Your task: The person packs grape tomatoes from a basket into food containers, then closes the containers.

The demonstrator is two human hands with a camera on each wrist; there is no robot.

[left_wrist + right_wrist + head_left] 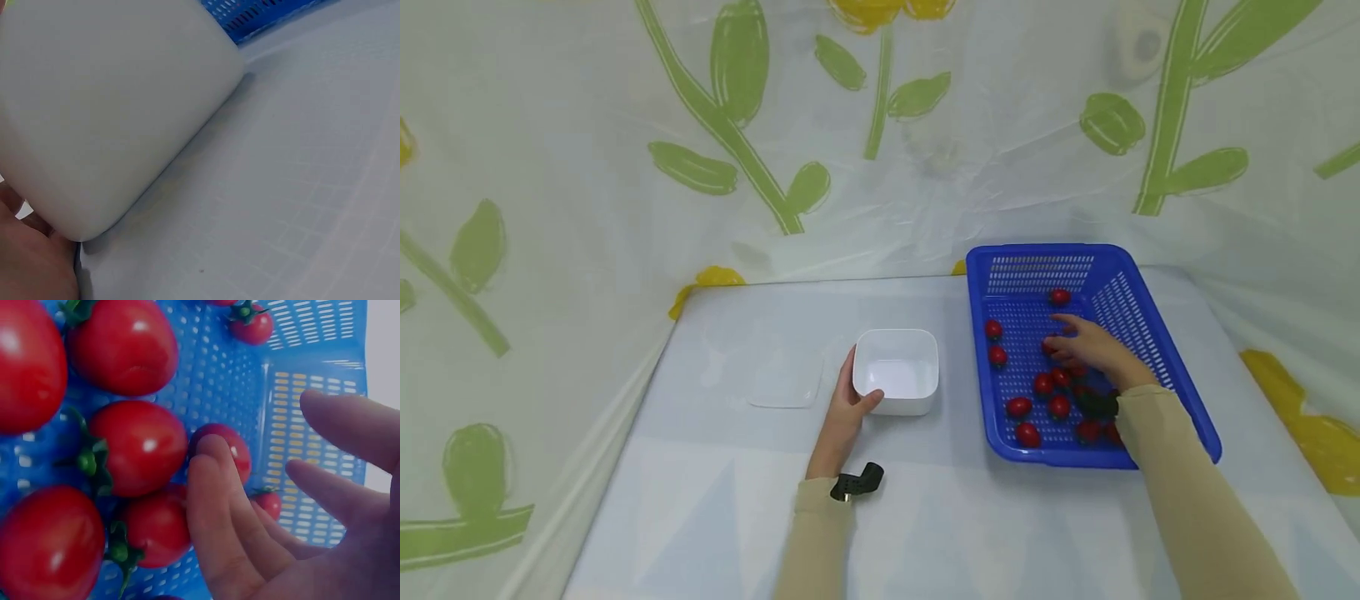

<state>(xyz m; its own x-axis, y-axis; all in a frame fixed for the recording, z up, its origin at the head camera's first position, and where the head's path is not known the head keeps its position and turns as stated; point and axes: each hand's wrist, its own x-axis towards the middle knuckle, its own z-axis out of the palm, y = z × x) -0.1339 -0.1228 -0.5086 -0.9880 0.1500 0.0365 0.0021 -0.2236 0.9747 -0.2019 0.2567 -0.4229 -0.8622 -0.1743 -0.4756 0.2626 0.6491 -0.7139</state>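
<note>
Beige sleeves (1195,500) lie closest to the lens in the head view, entering from the bottom edge; a black wrist device (859,482) sits at the left cuff. Left hand (842,417) clamped on a white square container (904,407) with rounded corners, thumb over the near-left rim, other fingers along the left wall; interior smooth and white. A clear lid (786,379) lies flat to the left on the pale tabletop (910,517). To the right, a blue perforated plastic basket (1093,458) holds red cherry tomatoes (1027,434), mostly grouped in the near half, two along the left side, one near the far wall. Right hand (1097,346) is inside the basket, above the tomatoes, fingers spread. Left wrist view: the container's matte outer wall fills the upper left, the hand at its lower corner, a strip of basket beyond; fingertips mostly hidden. Right wrist view: tomatoes round to slightly oval, skin glossy deep red with white highlights, several with a green star-shaped calyx; one shows a faint crease. Thumb and fingers apart, two fingers side by side, their tips overlapping one tomato; contact cannot be told.
</note>
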